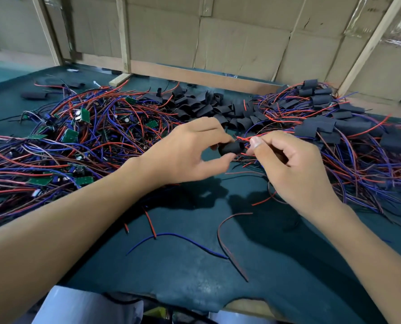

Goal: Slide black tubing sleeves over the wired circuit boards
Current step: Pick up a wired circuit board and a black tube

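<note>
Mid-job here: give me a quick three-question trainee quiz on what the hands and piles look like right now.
1. True or false: the left hand pinches a black tubing sleeve.
2. Multiple choice: the bare green circuit boards lie mostly
A. in the wire tangle on the person's left
B. against the cardboard wall
C. at the near table edge
3. Fill in: the right hand has its grip on thin ____ at the sleeve's open end.

Key: 1 true; 2 A; 3 wires, red ones among them.
</note>
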The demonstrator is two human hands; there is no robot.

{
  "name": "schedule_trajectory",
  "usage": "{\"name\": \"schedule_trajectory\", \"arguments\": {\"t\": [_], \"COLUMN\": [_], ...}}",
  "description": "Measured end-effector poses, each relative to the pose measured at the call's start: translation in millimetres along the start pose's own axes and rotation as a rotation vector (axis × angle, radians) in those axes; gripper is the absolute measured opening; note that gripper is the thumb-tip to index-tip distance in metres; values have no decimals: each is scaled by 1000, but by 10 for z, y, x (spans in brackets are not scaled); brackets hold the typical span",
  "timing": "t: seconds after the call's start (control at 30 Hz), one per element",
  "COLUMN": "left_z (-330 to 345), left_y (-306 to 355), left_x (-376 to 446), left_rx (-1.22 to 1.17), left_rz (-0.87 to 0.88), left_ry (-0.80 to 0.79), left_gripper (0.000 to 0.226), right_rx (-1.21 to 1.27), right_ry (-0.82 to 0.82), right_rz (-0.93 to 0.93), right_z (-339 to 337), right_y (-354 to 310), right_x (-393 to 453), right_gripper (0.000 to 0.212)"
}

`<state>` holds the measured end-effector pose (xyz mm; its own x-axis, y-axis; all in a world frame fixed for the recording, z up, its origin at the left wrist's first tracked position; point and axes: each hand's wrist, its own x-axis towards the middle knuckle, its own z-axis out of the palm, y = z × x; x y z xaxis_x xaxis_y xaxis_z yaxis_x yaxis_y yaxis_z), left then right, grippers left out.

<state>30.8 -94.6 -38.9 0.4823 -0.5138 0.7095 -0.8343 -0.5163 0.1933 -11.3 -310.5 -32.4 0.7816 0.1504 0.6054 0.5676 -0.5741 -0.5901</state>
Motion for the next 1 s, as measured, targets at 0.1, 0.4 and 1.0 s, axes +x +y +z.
{"name": "schedule_trajectory", "arguments": {"t": [0.1, 0.4, 1.0], "left_z": [27, 38, -14], "left_y": [21, 58, -46], "left_x": [-50, -55, -72], "left_rx": [-14, -78, 3], "left_rz": [-13, -86, 67], "left_ry": [40, 100, 45], "left_gripper": [23, 15, 27], "right_rx": [24, -1, 106], "right_ry": [58, 24, -8], "right_rz": [-3, -45, 57], "right_z": [9, 38, -2], "right_y": [-21, 16, 59], "right_x": [-24, -27, 9], "right_gripper": [23, 20, 20]}}
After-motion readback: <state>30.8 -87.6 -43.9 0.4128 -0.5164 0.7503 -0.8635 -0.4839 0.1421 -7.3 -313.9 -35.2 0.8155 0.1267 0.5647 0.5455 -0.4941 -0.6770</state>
